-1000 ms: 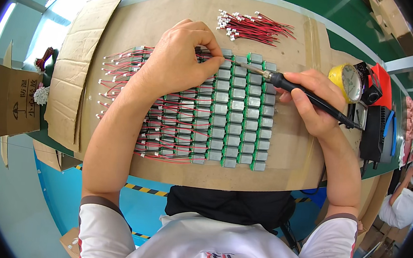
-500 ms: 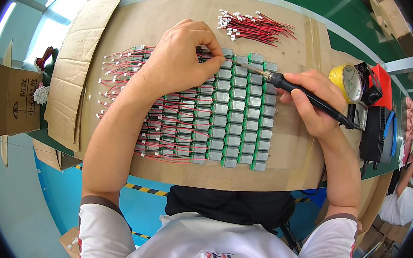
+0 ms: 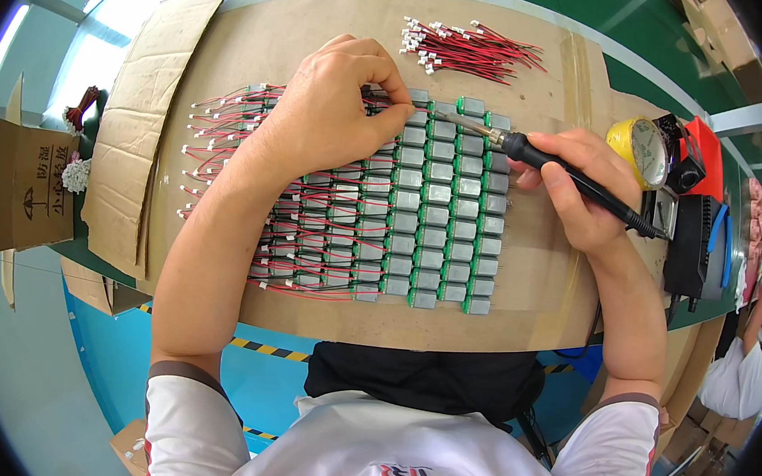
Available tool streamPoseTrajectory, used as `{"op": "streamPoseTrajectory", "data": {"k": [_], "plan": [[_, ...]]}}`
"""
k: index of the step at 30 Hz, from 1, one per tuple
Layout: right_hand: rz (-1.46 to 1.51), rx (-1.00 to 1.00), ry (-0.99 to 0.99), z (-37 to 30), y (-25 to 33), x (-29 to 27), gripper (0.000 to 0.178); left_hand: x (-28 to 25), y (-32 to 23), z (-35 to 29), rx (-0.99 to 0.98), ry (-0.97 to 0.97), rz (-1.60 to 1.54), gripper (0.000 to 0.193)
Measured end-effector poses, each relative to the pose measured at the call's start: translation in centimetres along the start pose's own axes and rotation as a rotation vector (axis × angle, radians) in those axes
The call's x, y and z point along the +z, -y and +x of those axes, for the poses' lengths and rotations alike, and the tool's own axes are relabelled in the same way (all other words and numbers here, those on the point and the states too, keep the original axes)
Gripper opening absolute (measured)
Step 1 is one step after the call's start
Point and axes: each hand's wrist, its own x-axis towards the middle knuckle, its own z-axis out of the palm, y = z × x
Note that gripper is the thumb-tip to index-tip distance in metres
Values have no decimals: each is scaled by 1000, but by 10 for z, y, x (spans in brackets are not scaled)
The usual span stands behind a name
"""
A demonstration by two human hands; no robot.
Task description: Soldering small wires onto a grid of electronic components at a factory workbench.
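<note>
Rows of small silver-grey motors with green circuit boards [image 3: 437, 195] lie packed side by side on the brown cardboard sheet [image 3: 518, 327]. Red and black wire leads with white plugs [image 3: 226, 147] trail from the left-hand columns. My left hand [image 3: 343, 99] is closed in a pinch over the top rows, with a thin red and black lead between thumb and forefinger, its end largely hidden. My right hand [image 3: 585, 188] grips a black-handled soldering iron [image 3: 568, 175]. The iron's metal tip points left at the top rows, close to my left fingertips.
A pile of loose wire leads [image 3: 470, 50] lies at the far side. To the right are a yellow tape roll [image 3: 635, 151], a black soldering station [image 3: 690, 247] and a red box [image 3: 703, 157]. A cardboard flap [image 3: 146, 127] stands at left. Another person's arm [image 3: 760, 303] shows far right.
Both my hands hold nearly the same place; the soldering iron has shifted very slightly. At far right the other person's arm and white sleeve have moved.
</note>
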Motion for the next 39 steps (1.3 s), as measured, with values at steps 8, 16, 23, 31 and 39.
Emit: {"op": "streamPoseTrajectory", "data": {"k": [8,16,23,31,39], "plan": [[-2,-13,0,1,1,0,25,0,0,0,2,-2,0,10],[9,-22,-26,1,0,1,25,1,0,1,-29,-14,-24,8],[-6,-9,-68,3,2,0,26,-1,0,2,-7,1,-4,9],[-85,-134,-171,2,-2,0,29,-1,0,4,37,-12,-4,8],[52,121,-275,-10,2,4,27,-10,-10,2,-34,4,-7,13]]}}
